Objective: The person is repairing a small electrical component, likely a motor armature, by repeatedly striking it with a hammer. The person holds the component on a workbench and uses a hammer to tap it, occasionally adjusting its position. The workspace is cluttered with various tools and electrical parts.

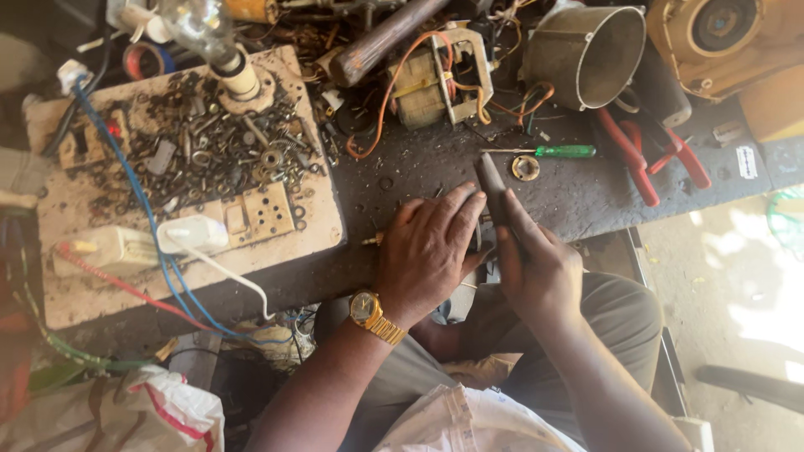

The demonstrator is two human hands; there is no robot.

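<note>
Two hands: right hand (538, 266) grips flat file (492, 186), long axis pointing away; left hand (429, 249) grip unclear.

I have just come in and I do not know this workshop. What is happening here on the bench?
A person sits at a dark, cluttered workbench. The left hand, wearing a gold watch, presses a small part flat on the bench; the part is mostly hidden. The right hand holds a dark flat tool, its tip pointing away. Nearby lie a green screwdriver, red pliers and a board heaped with screws and washers.
</note>
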